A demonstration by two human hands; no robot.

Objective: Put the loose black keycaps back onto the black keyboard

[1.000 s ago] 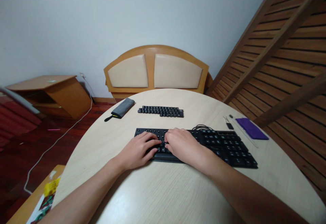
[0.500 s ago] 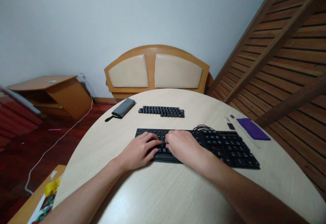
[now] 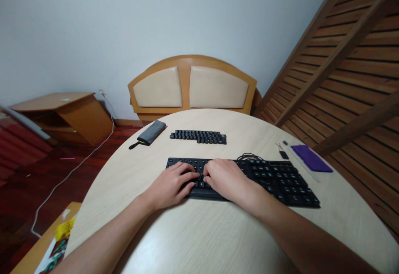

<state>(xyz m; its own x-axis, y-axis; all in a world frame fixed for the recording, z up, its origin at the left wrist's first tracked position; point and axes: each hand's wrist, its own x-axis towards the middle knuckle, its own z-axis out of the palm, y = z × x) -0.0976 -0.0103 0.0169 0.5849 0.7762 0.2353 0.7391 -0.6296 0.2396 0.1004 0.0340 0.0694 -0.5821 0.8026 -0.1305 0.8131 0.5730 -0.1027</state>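
"Start at the left. Anything there to worry about?"

"Hardly. The grey pouch [image 3: 151, 133] lies near the tabletop's [image 3: 124, 174] far edge, well apart from both hands."

"And the left hand [image 3: 173, 182]?"

"Fingers loosely spread, released, resting on the left half of the black keyboard [image 3: 260, 175], which lies flat in front of the person. If that hand bears down unevenly, I think the board could slide or a key be pressed askew."

"Beyond it?"

"Loose keycaps [image 3: 199, 136] in close rows. A sleeve or a knock from the board could scatter them and lose their order."

"The right hand [image 3: 225, 177]?"

"Fingers curled at the keys, just beside the left fingers. Their tips are hidden, so I can't tell whether they grasp anything. Crowded like that, the hands could bump and tip a cap crooked."

"Further right?"

"The coiled cable [image 3: 249, 156] sits behind the board; if it snagged, it could drag the board. The purple cloth [image 3: 312, 158] is clear of trouble."
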